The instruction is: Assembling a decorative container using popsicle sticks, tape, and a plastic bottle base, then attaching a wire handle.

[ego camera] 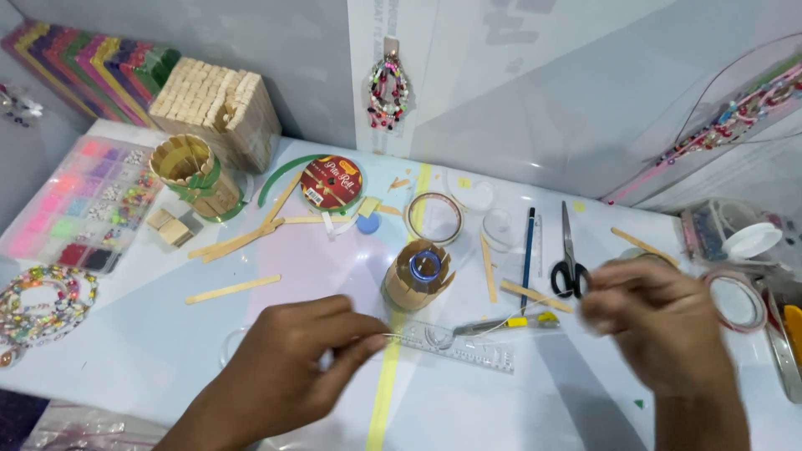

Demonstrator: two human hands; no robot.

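Thin pale thread point(468, 327) stretches between both hands above the white desk point(150, 334): the left hand point(288, 367) pinches its near-left end, the blurred right hand point(656, 321) grips the other end. Just beyond lie a clear plastic ruler point(455, 344), a small round holder of wooden sticks point(418, 276) and black-handled scissors point(568, 250)

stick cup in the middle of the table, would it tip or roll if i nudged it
The stick cup stands upright on a round base, so a light nudge would probably slide it rather than roll it. It looks built from thin wooden sticks, so likely light and easily toppled by a push near the rim. On its side, it could roll toward the clear ruler.
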